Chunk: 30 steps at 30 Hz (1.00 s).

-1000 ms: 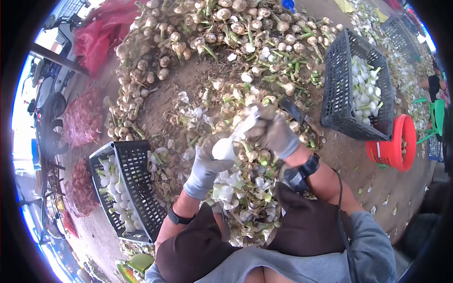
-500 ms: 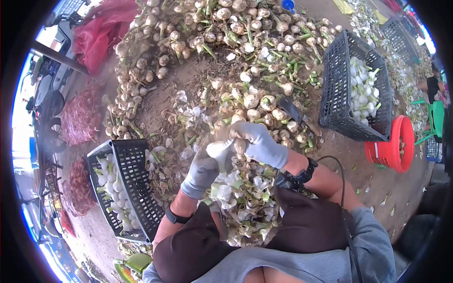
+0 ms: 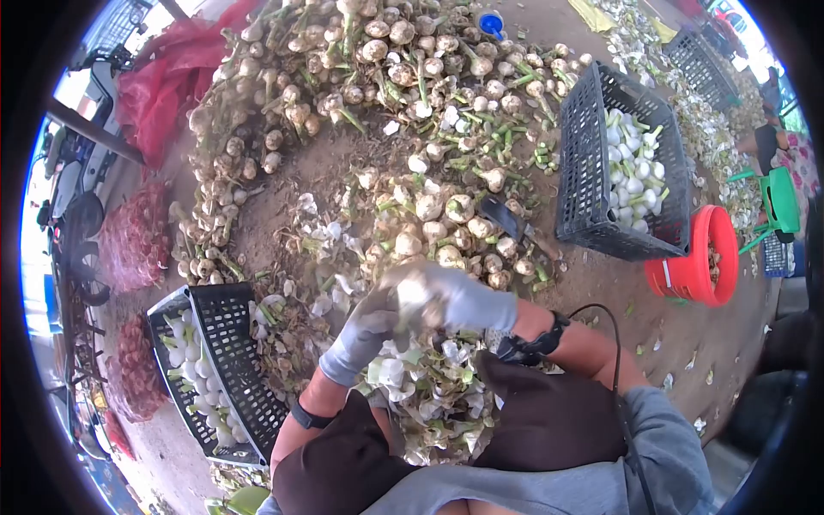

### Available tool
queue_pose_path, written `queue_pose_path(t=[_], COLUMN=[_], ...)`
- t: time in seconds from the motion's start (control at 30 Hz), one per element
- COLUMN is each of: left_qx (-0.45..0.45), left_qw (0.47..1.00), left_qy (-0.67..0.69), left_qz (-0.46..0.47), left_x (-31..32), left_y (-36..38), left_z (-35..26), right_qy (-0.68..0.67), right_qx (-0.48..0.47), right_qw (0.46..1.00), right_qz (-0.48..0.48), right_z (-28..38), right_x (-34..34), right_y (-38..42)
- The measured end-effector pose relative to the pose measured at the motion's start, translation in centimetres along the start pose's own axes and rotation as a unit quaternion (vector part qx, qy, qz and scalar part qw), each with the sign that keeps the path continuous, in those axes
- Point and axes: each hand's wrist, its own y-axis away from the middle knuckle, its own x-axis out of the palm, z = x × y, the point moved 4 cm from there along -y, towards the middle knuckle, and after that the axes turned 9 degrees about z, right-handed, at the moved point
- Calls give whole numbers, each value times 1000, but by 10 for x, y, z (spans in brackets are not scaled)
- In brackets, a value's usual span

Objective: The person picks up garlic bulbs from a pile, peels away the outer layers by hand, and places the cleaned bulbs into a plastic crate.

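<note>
Both my hands wear pale grey gloves and meet in front of my knees. My left hand is closed around a garlic bulb, whitish and smeared by motion. My right hand presses its curled fingers against the same bulb from the right; its fingertips are blurred. Below the hands lies a heap of peeled garlic skins. Just beyond them are loose unpeeled garlic bulbs with brown, soiled skins. A knife with a broad dark blade rests among these bulbs.
A black crate of cleaned garlic tilts at the left. Another black crate of white bulbs leans at the right, by a red bucket. A large garlic pile covers the far ground. A person sits near a green chair.
My hands have shifted slightly down, and the right one has turned, its fingers now blurred around the bulb. The whole view has shifted a little, moving the surroundings leftward.
</note>
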Motion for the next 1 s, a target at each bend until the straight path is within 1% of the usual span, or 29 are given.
queue_pose_path(t=[0.03, 0.07, 0.1, 0.13, 0.17, 0.2, 0.23, 0.27, 0.3, 0.33, 0.37, 0.4, 0.43, 0.47, 0.5, 0.53, 0.57, 0.63, 0.67, 0.7, 0.73, 0.77, 0.8, 0.83, 0.87, 0.9, 0.93, 0.97, 1.0], left_qx=[-1, -50, -51, -124, -191, -247, -245, -217, -184, -210, -212, -142, -66, 6, 21, 64, 109, 121, 135, 170, 164, 157, 160, 170, 176, 176, 191, 201, 223], left_qw=[999, 998, 998, 973, 918, 807, 807, 739, 658, 706, 706, 791, 859, 885, 934, 959, 973, 980, 982, 981, 976, 969, 967, 953, 929, 927, 888, 839, 772], left_qy=[-36, -41, -39, -195, -348, -536, -537, -636, -724, -669, -667, -584, -492, -448, -319, -225, -127, -61, -41, 20, 35, 50, 52, -39, -130, -130, -235, -337, -446], left_qz=[-35, 3, 1, -5, -10, -11, -10, -53, -96, -100, -105, -114, -123, -125, -158, -159, -160, -144, -122, -92, -139, -186, -192, -247, -299, -305, -345, -378, -394], left_x=[4, -1, -8, -12, -15, -15, -17, -21, -25, -27, -29, -30, -34, -39, -49, -40, -30, -32, -23, -33, -29, -27, -31, -37, -43, -45, -44, -43, -41], left_y=[2, 6, 7, 7, 5, 5, 3, 3, 3, -2, -3, -2, -1, -1, -1, -2, -2, -5, -5, -8, -3, 4, 11, 21, 31, 35, 38, 43, 48], left_z=[-8, -11, -6, 1, 6, 8, 16, 22, 25, 20, 17, 13, 7, 2, 3, -11, -27, -33, -43, -33, -36, -38, -36, -36, -37, -34, -36, -37, -37], right_qy=[-229, 17, 261, 258, 151, 44, -63, 79, 199, 316, 512, 518, 523, 465, 402, 243, 11, -127, -105, -84, -55, -57, 189, 422, 201, 198, -92, -374, -329], right_qx=[106, -21, -145, -141, -122, -102, -82, 93, 132, 169, 216, 172, 126, 99, 78, 105, 79, -11, -32, -54, -39, -38, -80, -122, 21, 20, 106, 185, 158], right_qw=[967, 994, 940, 941, 961, 969, 964, 949, 934, 903, 790, 793, 795, 822, 844, 912, 963, 983, 989, 993, 997, 997, 978, 897, 979, 979, 988, 905, 929], right_qz=[-37, -107, -167, -166, -195, -221, -245, -290, -267, -238, -260, -271, -281, -314, -346, -312, -257, -131, -99, -68, -33, -27, -37, -44, -36, -31, -60, -85, -61], right_z=[-1, 24, 47, 48, 46, 43, 41, 36, -1, -43, -50, -71, -67, -66, -68, -59, -57, -53, -35, -17, -17, -18, -13, -8, -24, -27, -32, -31, -13], right_x=[-17, -51, -73, -81, -92, -101, -108, -108, -118, -127, -124, -134, -137, -138, -135, -124, -110, -74, -53, -37, -28, -25, -23, -16, -11, -2, 9, 28, 39], right_y=[13, 21, 29, 35, 41, 45, 46, 34, 23, 13, 9, 6, -4, -6, -1, -3, -8, -22, -27, -33, -41, -47, -53, -60, -61, -65, -70, -74, -77])
